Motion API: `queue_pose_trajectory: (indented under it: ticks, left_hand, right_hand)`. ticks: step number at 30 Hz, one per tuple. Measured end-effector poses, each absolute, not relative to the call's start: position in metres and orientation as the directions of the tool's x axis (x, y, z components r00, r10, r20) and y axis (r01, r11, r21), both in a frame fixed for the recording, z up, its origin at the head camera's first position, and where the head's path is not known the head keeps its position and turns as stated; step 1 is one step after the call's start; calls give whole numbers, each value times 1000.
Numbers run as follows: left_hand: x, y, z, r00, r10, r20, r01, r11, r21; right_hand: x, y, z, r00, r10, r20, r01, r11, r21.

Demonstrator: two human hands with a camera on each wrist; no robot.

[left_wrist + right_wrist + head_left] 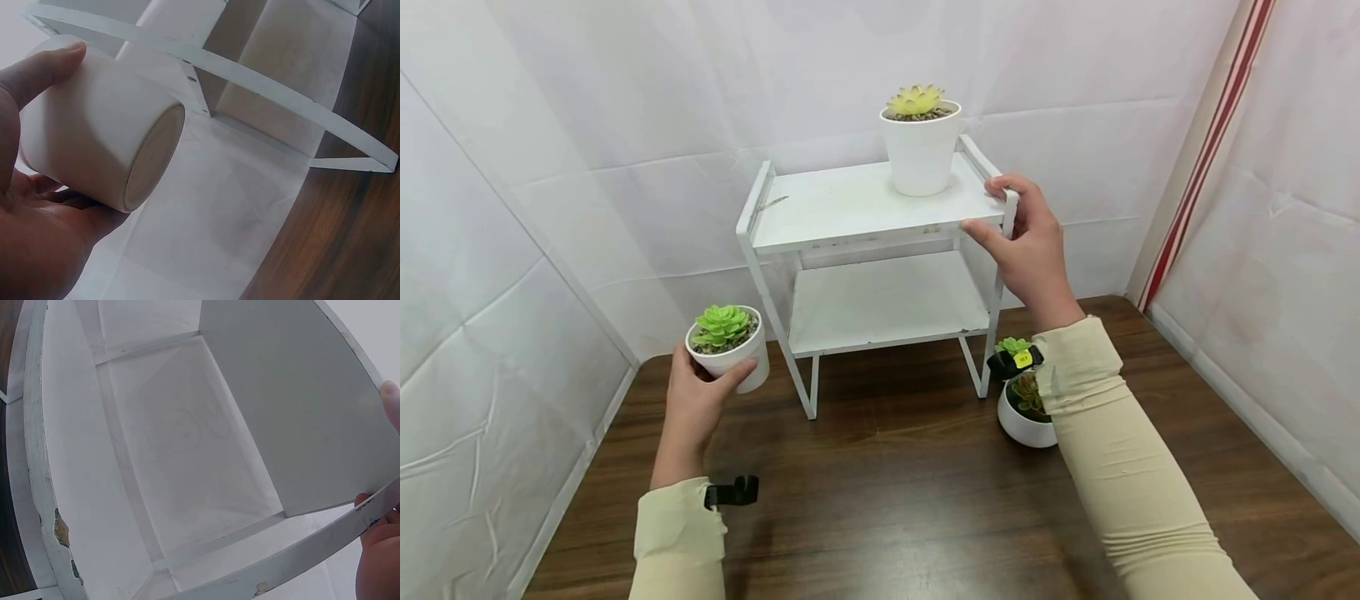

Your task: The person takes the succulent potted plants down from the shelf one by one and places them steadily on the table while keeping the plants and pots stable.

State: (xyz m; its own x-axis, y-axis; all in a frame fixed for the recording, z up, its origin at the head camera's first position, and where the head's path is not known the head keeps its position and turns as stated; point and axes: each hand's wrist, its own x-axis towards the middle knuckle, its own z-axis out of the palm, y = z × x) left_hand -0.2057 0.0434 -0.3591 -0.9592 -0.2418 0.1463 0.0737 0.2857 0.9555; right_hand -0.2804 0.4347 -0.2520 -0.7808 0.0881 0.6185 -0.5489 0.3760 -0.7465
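My left hand [694,408] grips a small white pot with a bright green succulent [722,327], thumb on one side and fingers on the other. The pot [94,119] is in the air left of a white two-tier shelf [827,208], its underside showing in the left wrist view. At the shelf's right front corner, my right hand [1033,242] holds the upper tier, fingers over the side rail and thumb at the front edge. A taller white pot with a yellow-green succulent [920,150] stands upright on the right part of that upper tier.
On the brown wooden table [865,500], right of the shelf, sits a low white bowl of succulents [1028,429], partly hidden by my right wrist. The lower tier [887,300] is bare white board. White sheeting [647,100] hangs behind and along both sides.
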Motion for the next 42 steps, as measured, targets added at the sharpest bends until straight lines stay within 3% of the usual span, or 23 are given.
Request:
queue_pose_trajectory:
  ticks: [42]
  left_hand:
    - [-214,41,-393,-968,-233,90,13,313,950]
  right_hand:
    - [-274,432,-248,-791,90,605,-545,346,-764]
